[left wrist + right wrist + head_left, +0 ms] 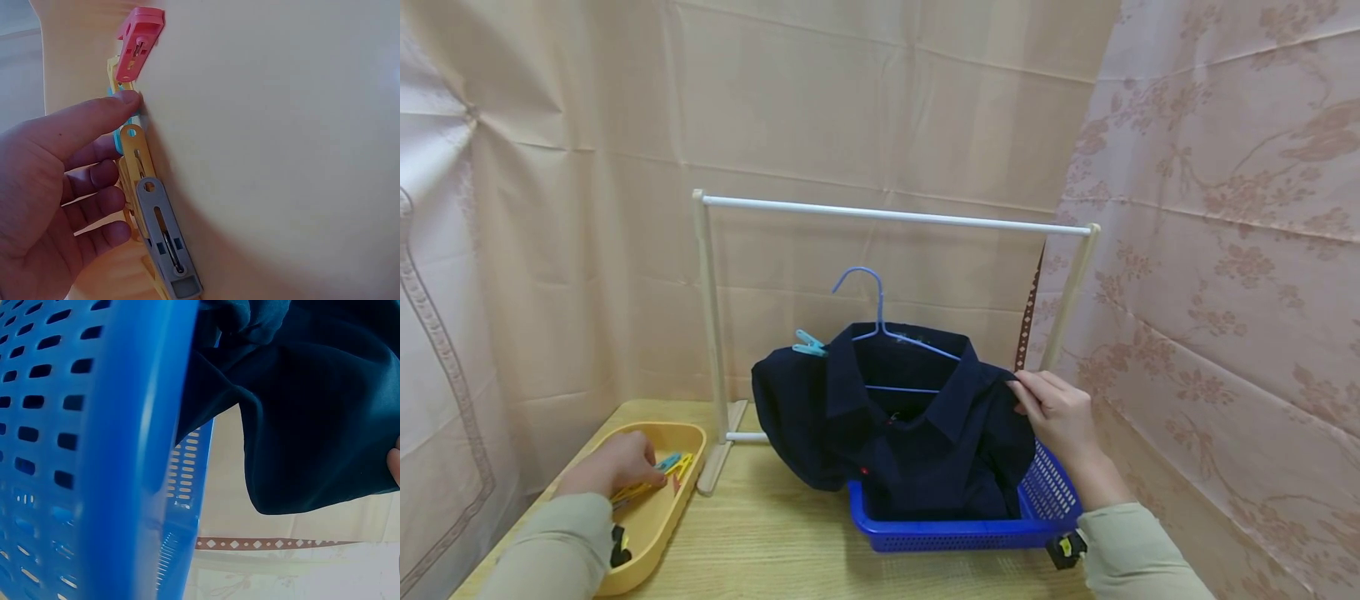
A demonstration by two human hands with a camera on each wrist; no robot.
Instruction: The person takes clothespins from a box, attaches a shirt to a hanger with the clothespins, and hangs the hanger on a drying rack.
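A dark navy collared shirt point(898, 433) sits on a blue wire hanger point(880, 304), its lower part in a blue plastic basket point(958, 542). A light-blue clothespin point(809, 343) is on the shoulder at the image left. My right hand point(1058, 410) pinches the other shoulder; in the right wrist view only a fingertip shows beside the cloth. Inside a yellow tray point(696, 442), my left hand point(69, 169) has thumb and index finger around a cyan clothespin point(119, 140) among yellow ones; whether it grips is hidden. Grey point(165, 240) and pink clothespins point(140, 44) lie close by.
A small rack with a white top bar point(895, 215) and wooden posts point(710, 308) stands behind the shirt. The basket is in front of the rack, the tray at its left on the wooden table point(760, 533). Curtains point(587, 250) hang behind and at both sides.
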